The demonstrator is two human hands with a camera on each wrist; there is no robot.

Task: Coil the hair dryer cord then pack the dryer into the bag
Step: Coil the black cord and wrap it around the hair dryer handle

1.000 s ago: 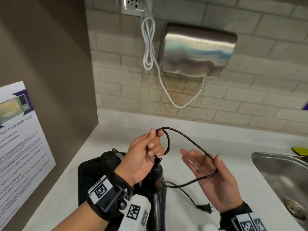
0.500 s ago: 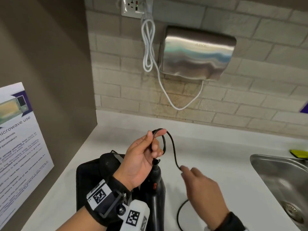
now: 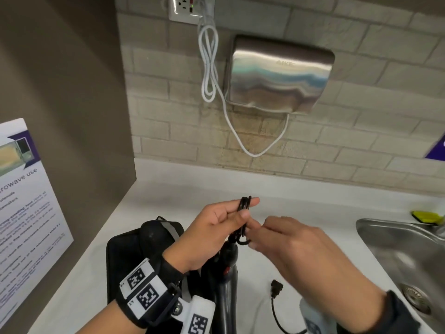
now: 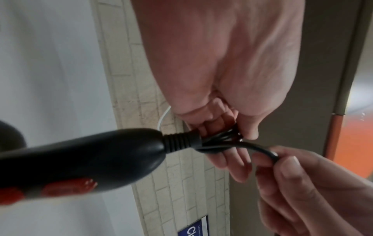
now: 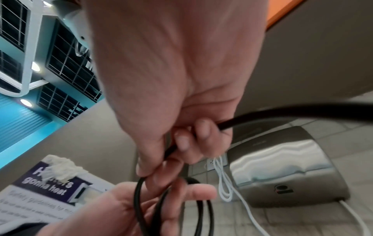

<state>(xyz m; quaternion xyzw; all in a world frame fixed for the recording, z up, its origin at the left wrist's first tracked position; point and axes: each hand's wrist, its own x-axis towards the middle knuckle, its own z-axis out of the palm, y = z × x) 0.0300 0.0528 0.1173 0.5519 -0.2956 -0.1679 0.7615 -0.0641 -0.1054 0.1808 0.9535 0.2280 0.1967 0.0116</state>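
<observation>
A black hair dryer (image 3: 226, 283) hangs by its cord end, with red switches on its handle (image 4: 80, 161). My left hand (image 3: 216, 227) holds several tight loops of the black cord (image 3: 244, 203) between thumb and fingers, just above the strain relief (image 4: 179, 141). My right hand (image 3: 286, 244) pinches the free run of cord (image 5: 238, 121) right beside the coil (image 5: 171, 202). The plug (image 3: 276, 286) lies on the counter below my right hand. A black bag (image 3: 125, 256) lies flat on the counter under my left wrist, partly hidden.
A white counter (image 3: 168, 194) runs back to a brick wall. A steel hand dryer (image 3: 279, 73) with a white cable (image 3: 209, 68) hangs on the wall. A steel sink (image 3: 404, 256) is at the right, a yellow sponge (image 3: 426, 216) behind it. A poster (image 3: 24, 213) is on the left panel.
The wide cord loop has been drawn into a tight coil in my left hand. My right hand moved up from the counter to the coil, pulling the plug closer.
</observation>
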